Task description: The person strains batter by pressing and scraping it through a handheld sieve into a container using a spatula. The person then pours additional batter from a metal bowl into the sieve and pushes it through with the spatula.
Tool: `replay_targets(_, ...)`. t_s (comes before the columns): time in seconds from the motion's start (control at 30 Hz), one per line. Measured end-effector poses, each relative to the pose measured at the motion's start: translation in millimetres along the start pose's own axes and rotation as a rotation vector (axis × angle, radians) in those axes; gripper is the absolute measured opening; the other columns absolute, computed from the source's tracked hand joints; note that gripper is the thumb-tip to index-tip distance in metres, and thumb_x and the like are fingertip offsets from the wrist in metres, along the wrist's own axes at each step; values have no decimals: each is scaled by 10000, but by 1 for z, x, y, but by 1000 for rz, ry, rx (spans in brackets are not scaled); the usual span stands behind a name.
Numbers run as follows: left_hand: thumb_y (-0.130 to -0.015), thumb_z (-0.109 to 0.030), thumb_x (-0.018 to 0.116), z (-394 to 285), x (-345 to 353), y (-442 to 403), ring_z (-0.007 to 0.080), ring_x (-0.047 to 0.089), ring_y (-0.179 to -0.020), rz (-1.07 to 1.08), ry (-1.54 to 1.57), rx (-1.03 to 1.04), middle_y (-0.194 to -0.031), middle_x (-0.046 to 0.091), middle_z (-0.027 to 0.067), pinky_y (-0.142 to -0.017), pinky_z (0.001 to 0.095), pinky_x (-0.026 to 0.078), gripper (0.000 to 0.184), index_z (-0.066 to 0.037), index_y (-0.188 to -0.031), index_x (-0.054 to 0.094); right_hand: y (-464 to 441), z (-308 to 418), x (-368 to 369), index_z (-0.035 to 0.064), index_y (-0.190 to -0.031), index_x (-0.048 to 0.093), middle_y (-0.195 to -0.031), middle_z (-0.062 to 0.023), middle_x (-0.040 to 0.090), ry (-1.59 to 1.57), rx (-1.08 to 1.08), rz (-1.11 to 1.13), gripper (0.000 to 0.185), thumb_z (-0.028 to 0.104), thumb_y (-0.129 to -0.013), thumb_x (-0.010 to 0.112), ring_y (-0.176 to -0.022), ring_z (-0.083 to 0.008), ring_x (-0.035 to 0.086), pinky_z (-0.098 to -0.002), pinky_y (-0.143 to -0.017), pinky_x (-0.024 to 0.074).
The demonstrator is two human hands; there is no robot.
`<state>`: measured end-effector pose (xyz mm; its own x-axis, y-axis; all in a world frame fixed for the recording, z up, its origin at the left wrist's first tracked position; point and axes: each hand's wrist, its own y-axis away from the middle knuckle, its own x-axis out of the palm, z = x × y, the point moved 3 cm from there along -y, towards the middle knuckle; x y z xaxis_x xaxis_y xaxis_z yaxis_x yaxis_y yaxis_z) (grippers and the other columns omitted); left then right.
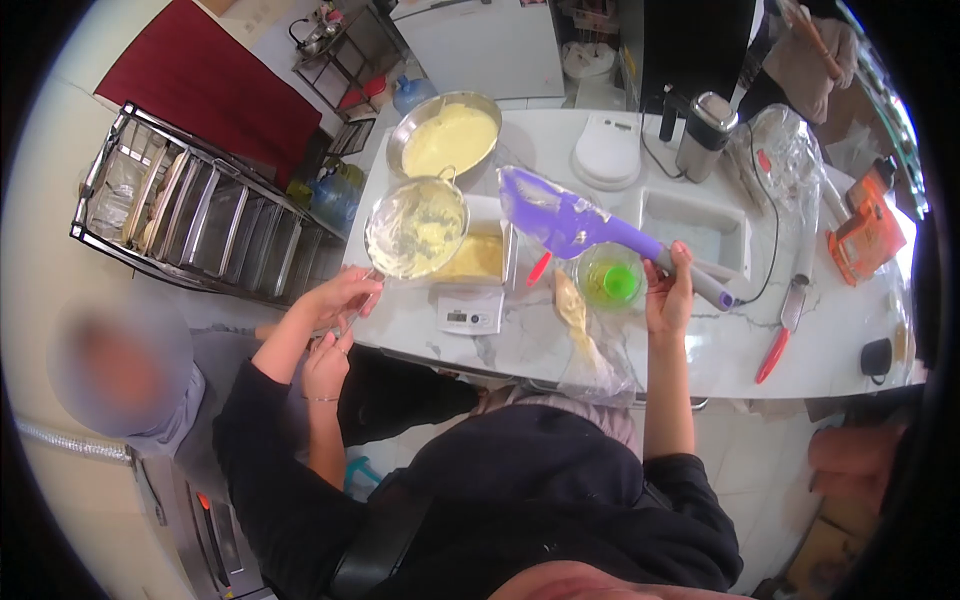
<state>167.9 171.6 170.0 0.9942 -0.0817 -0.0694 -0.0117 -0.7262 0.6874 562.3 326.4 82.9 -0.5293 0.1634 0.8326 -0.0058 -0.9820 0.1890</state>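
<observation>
My left hand (347,292) is closed on the thin handle of a round metal strainer (415,228), smeared with pale batter. Below the handle, a hand with a bracelet (325,368), apparently the co-worker's, also grips toward its end. A loaf tin (508,262) with yellow batter stands partly under the strainer, on a white digital scale (470,311). My right hand (668,290) holds the grey handle of a large purple spatula (570,222), its broad blade coated with batter. A clear bowl with a green cup (620,283) lies just left of that hand.
Behind the strainer is a metal bowl (395,135) of batter. A second scale (606,150), a pale rectangular pan (745,240), a filled plastic piping bag (572,310) and a red-handled knife (780,340) lie on the marble table. A co-worker (195,385) stands at my left.
</observation>
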Motion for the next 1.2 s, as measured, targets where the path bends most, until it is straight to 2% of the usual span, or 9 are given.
replay_targets(0.07, -816, -545, 350, -4, -1, 7, 146, 508, -503, 66, 65, -148, -609, 552, 88, -481, 212, 391, 511, -48, -862, 460, -12, -4, 9, 52, -902, 505, -831, -43, 524, 1, 21, -11, 156, 123, -778, 566, -703, -151, 563, -240, -611, 524)
replay_targets(0.1, -738, -705, 149, 1, -9, 5, 218, 570, -650, 126, 92, -194, -672, 569, 149, -606, 270, 450, 764, -40, -935, 468, -19, -7, 11, 53, -896, 515, -834, -33, 523, 1, 36, -1, 154, 126, -774, 574, -698, -149, 565, -235, -611, 525)
replay_targets(0.2, -710, -724, 139, -14, -44, 8, 272, 574, -821, 75, -19, -258, -708, 561, 188, -744, 337, 451, 833, -25, -1038, 453, -31, -16, 26, 57, -875, 532, -826, -21, 519, 1, 61, 14, 147, 138, -766, 587, -691, -156, 567, -230, -601, 526)
replay_targets(0.23, -785, -638, 243, -14, -77, -1, 348, 535, -924, 72, 53, -246, -881, 534, 217, -816, 391, 432, 722, -37, -1168, 361, -36, -19, 31, 56, -874, 533, -826, -21, 520, 14, 61, 21, 151, 142, -763, 590, -689, -158, 567, -230, -597, 525)
replay_targets(0.4, -813, -500, 394, -20, -198, -98, 401, 488, -971, -368, 80, 15, -1046, 457, 220, -827, 465, 415, 618, -63, -1230, 264, -39, -37, 67, 50, -866, 532, -830, -35, 523, 46, 54, -55, 167, 149, -750, 598, -687, -168, 564, -233, -577, 520)
replay_targets(0.5, -775, -350, 496, -34, -217, -167, 424, 449, -1008, -338, 278, 69, -1129, 394, 206, -821, 522, 401, 625, -89, -1259, 199, -49, -51, 92, 40, -858, 523, -834, -48, 521, 57, -31, -74, 168, 145, -749, 597, -689, -181, 561, -244, -571, 520)
replay_targets(0.7, -785, -420, 430, -33, -224, -290, 389, 389, -1079, 110, 440, 264, -1254, 257, 154, -772, 615, 365, 614, -258, -1276, 98, -125, -119, 169, 15, -857, 497, -846, -83, 483, 251, -333, 9, 158, 112, -765, 582, -719, -174, 537, -300, -573, 541)
replay_targets(0.93, -783, -572, 356, -27, -227, -294, 332, 340, -1145, -168, 615, 310, -1292, 286, 92, -891, 538, 303, 637, -181, -1278, 267, -221, -232, 182, 58, -1022, 505, -928, -79, 507, 962, -496, 368, 268, 203, -800, 547, -796, -180, 521, -304, -667, 456)
replay_targets(1.2, -815, -568, 301, -34, -182, -284, 279, 341, -1168, 62, 612, 262, -1280, 330, 119, -881, 528, 340, 647, -137, -1293, 232, -299, -301, 160, 114, -1135, 483, -980, -105, 497, 529, 343, 169, 521, 439, -736, 404, -939, -223, 448, -362, -856, 342)
